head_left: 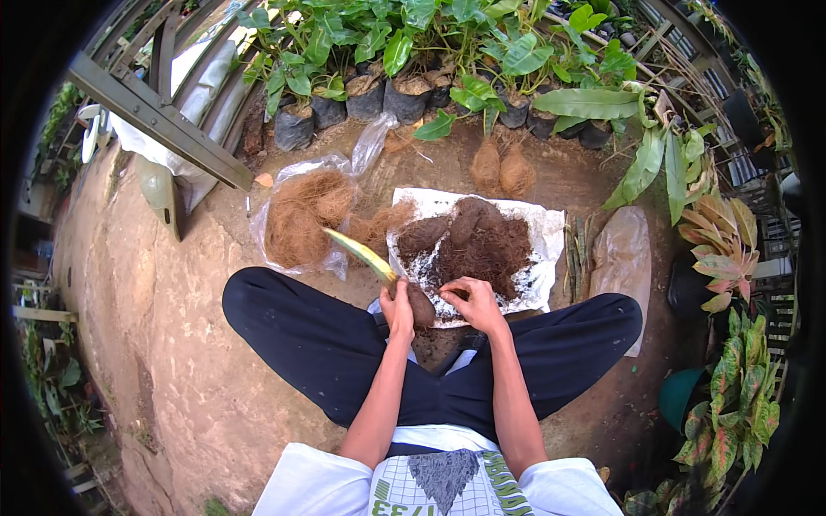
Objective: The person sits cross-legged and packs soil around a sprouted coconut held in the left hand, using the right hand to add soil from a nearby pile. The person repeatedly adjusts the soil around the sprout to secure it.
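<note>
My left hand (pixel 399 311) is wrapped around a brown oval ball (pixel 421 306), which looks like packed wet growing medium. A long yellow-green leaf (pixel 361 250), like a snake plant's, sticks out of the ball towards the upper left. Just right of it, my right hand (pixel 476 302) has its thumb and fingertips pinched together; any thin thread between them is too small to make out. Beyond both hands lies a white plastic sheet (pixel 547 258) on the ground. On it are a heap of dark moist fibre (pixel 493 258) and finished-looking brown lumps (pixel 423 233).
A clear plastic bag (pixel 348 261) of dry coconut fibre (pixel 303 219) lies on the left. Two fibre-wrapped balls (pixel 500 169) sit beyond the sheet. Cut leaves (pixel 579 258) and a plastic bag (pixel 623 251) lie right. Potted plants in black polybags (pixel 406 100) line the back; a metal frame (pixel 161 122) juts in.
</note>
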